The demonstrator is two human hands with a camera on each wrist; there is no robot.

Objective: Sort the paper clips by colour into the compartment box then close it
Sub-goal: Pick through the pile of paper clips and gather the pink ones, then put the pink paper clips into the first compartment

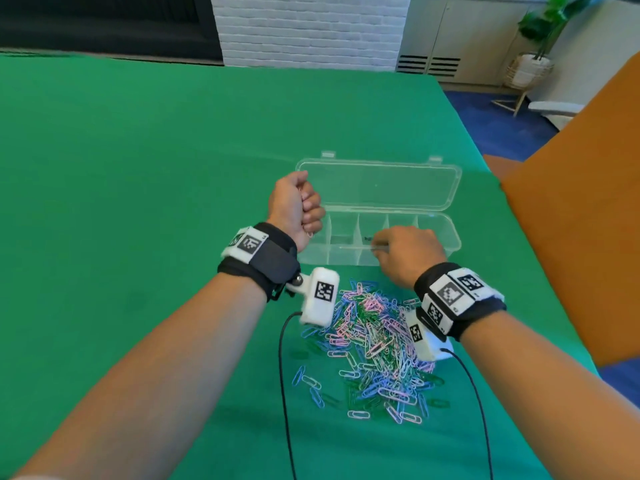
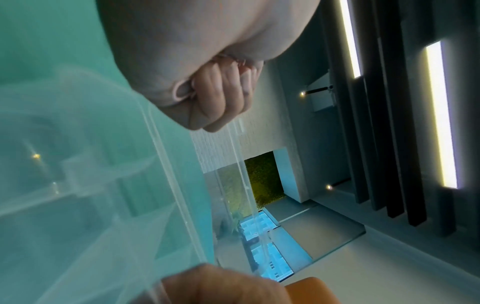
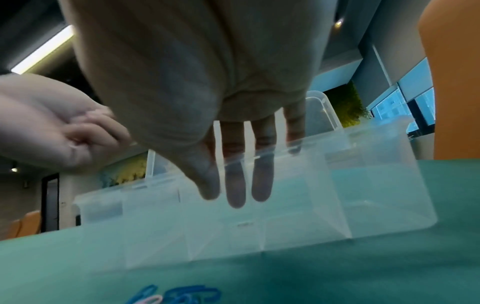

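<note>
- Two hands work: left hand (image 1: 297, 206) fists pink paper clips (image 2: 182, 92); right hand (image 1: 405, 252), fingers straight, dips into compartment box (image 1: 446, 233).
- Sorting barely begun; next, release clips into one compartment.

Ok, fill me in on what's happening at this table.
A person is sorting paper clips. The mixed pile of clips lies on the green table, in front of a clear compartment box with its lid open. The left hand is a fist gripping pink clips at the box's left end. The right hand reaches its straight fingers down into a middle compartment. The compartments look nearly empty.
</note>
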